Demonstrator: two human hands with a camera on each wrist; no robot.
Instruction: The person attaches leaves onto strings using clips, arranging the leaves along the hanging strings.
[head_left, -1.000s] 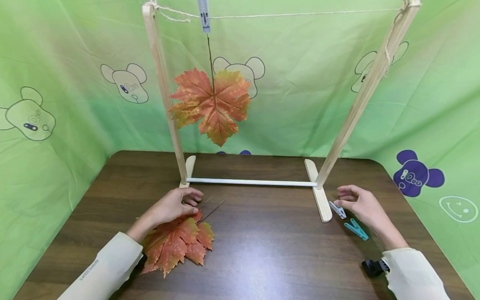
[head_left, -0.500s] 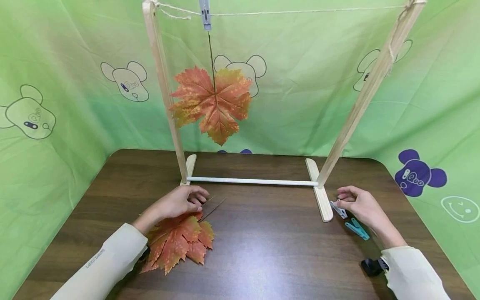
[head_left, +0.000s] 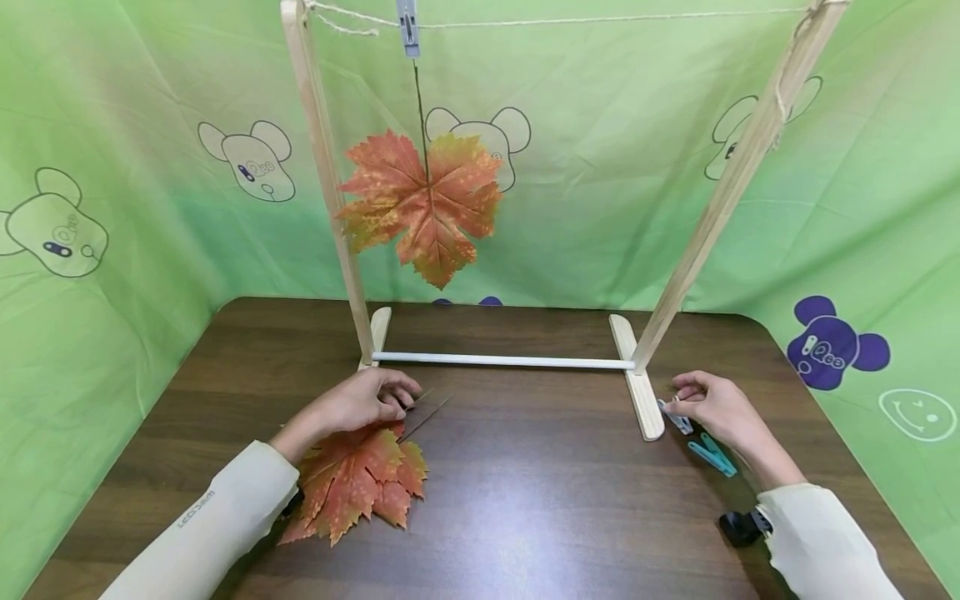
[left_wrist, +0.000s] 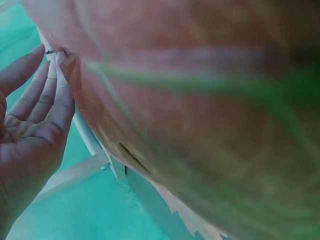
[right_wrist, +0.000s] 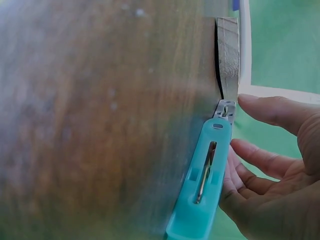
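- At least two orange-red lobed leaves [head_left: 356,483] lie overlapped on the brown wood-grain table [head_left: 540,475]; left hand [head_left: 354,406] pinches one of their stems between thumb and fingers;
- turquoise plastic clothespin [head_left: 712,456] lies nearer than a pale grey plastic clothespin [head_left: 682,423]; right hand [head_left: 716,410] has thumb and index finger apart at the latter; whether it grips cannot be told;
- pale wooden frame [head_left: 717,218] with white crossbar [head_left: 502,361] stands beyond;
- orange-yellow lobed leaf [head_left: 442,204] hangs from a grey-blue clothespin [head_left: 408,37] on white string [head_left: 570,21];
- green printed cloth [head_left: 592,242] hangs behind.
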